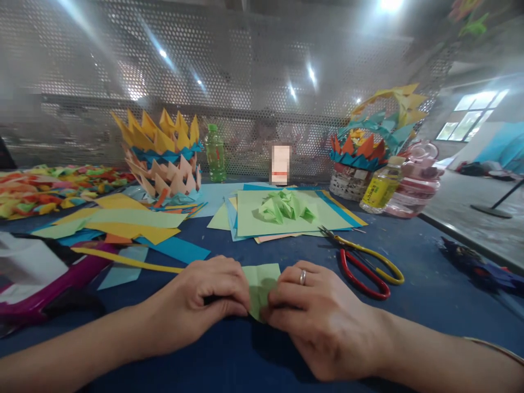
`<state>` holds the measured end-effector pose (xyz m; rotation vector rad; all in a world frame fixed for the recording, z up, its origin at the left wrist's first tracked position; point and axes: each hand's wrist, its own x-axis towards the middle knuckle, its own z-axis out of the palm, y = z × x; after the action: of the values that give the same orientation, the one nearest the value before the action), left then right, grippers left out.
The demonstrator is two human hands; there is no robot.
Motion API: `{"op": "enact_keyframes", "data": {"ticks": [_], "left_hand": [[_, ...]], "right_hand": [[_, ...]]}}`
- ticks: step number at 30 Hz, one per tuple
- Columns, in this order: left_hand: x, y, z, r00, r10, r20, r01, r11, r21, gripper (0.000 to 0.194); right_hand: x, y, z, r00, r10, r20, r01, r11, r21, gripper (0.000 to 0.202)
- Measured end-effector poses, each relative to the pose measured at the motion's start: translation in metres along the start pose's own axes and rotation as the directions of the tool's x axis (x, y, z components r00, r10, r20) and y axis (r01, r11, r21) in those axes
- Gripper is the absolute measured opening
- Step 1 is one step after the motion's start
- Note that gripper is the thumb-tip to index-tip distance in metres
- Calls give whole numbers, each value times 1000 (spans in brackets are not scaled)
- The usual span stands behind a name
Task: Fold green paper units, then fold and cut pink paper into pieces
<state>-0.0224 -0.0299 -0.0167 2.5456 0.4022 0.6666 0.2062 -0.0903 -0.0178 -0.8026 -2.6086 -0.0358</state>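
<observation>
A small piece of light green paper with crease lines is held between my two hands, close to me over the dark blue table. My left hand pinches its left edge. On the right edge, the fingers of my right hand, with a ring on one of them, are closed on the paper. Just beyond, several folded green paper pieces lie on a stack of coloured paper sheets. Scissors with one red and one yellow handle rest to the right, their blades towards the stack.
Paper strips and a purple-and-white object lie left. Behind stand a layered folded-paper piece, a green bottle, a paper basket, a yellow-labelled bottle and a pink jug. Folded paper bits are heaped far left.
</observation>
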Motion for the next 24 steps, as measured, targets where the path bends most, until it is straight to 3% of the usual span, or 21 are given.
{"op": "enact_keyframes", "data": {"ticks": [6,17,20,22,24], "left_hand": [[2,-5,8,995,-89,-33,91,994,55,13],[8,-2,13,990,-139,-16,140,978,158,9],[6,-2,13,989,-120,-87,141,949,284,7],[4,0,12,994,-49,-95,83,914,398,1],[0,3,13,998,43,-38,-20,884,466,19]], "right_hand": [[-1,1,1,996,-83,37,83,997,-3,24],[-1,1,-1,993,-96,63,96,995,-7,24],[0,1,0,994,-98,42,98,995,1,22],[0,1,0,994,-98,41,98,995,2,20],[0,1,0,995,-94,36,94,996,8,19]]}}
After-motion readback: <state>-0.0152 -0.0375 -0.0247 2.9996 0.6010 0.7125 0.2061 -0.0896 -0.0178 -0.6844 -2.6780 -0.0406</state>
